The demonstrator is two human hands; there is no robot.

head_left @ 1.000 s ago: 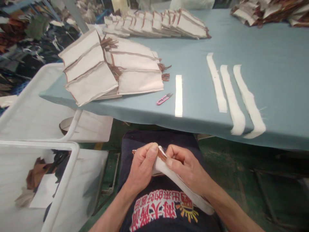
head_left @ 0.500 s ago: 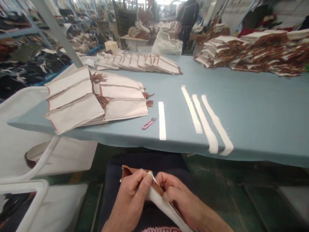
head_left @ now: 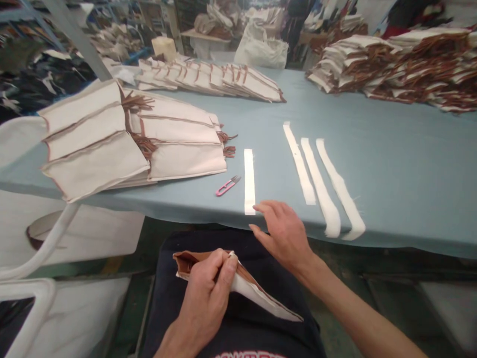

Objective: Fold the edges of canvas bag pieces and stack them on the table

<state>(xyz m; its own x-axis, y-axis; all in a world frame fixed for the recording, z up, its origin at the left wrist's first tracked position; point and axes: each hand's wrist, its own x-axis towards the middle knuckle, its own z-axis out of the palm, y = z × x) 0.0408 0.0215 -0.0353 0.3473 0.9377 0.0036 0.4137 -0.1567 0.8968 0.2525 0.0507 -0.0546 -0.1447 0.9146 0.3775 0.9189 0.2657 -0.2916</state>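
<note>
In the left hand (head_left: 208, 286), white-and-brown cloth (head_left: 259, 295)

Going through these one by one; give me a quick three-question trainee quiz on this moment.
1. How many long white strips lie on the table to the right of the short white strip?
2. True or false: the left hand grips the cream-and-brown fabric piece.
3. The right hand is nearest to:
A. the white sack
B. the short white strip
C. the stacked cream panels

Key: 1. Three. 2. True. 3. B.
</note>
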